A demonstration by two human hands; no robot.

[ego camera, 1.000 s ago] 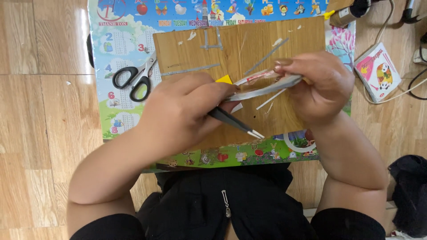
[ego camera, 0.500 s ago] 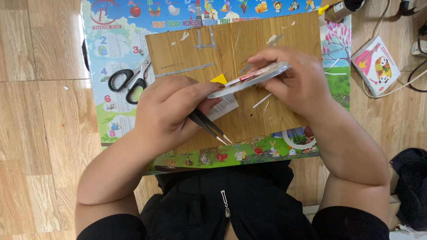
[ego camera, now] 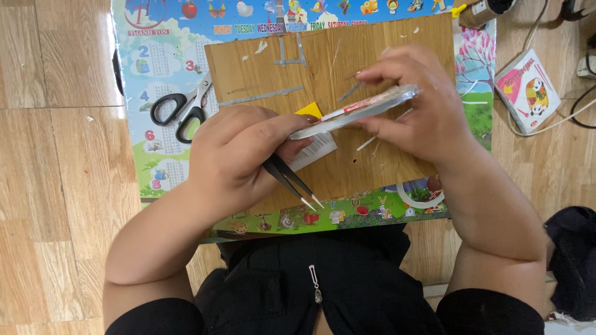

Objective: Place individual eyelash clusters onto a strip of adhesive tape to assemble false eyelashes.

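My left hand [ego camera: 239, 152] grips black tweezers [ego camera: 292, 181] whose pale tips point down and to the right, and its fingertips also pinch the lower left end of a thin clear plastic packet [ego camera: 354, 111]. My right hand [ego camera: 422, 115] holds the packet's upper right end between thumb and fingers. The packet is tilted, raised above a brown wooden board [ego camera: 335, 56]. A white label and a small yellow piece [ego camera: 309, 110] show just under the packet.
The board lies on a colourful children's mat [ego camera: 167, 62] on a wood floor. Black-handled scissors [ego camera: 180, 108] rest left of the board. A small picture booklet [ego camera: 528, 90] and cables lie at the right. Thin strips and scraps are scattered on the board.
Both hands have shifted the packet slightly and tilted it a bit more. The tweezers stay in my left hand.
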